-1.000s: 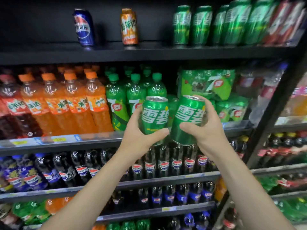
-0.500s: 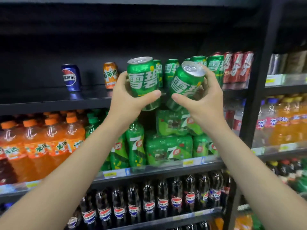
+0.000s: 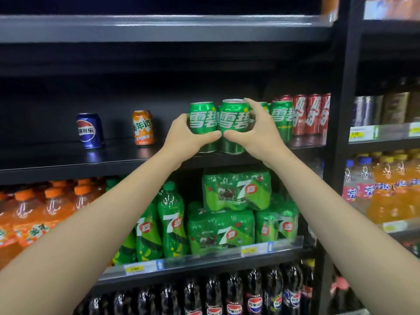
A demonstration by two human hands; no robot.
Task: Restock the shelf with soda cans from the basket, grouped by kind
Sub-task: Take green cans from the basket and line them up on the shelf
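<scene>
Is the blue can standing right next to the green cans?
No, the blue Pepsi can stands far left, with the orange can between it and the green Sprite cans.

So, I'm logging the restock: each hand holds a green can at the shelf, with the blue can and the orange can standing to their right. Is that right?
Not quite. In the head view the blue can and orange can stand to the left of the hands. The rest holds: the left hand and right hand each grip a green can at the shelf.

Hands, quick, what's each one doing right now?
Left hand: grips the left green can.
Right hand: grips the right green can.
Both cans at the shelf.
</scene>
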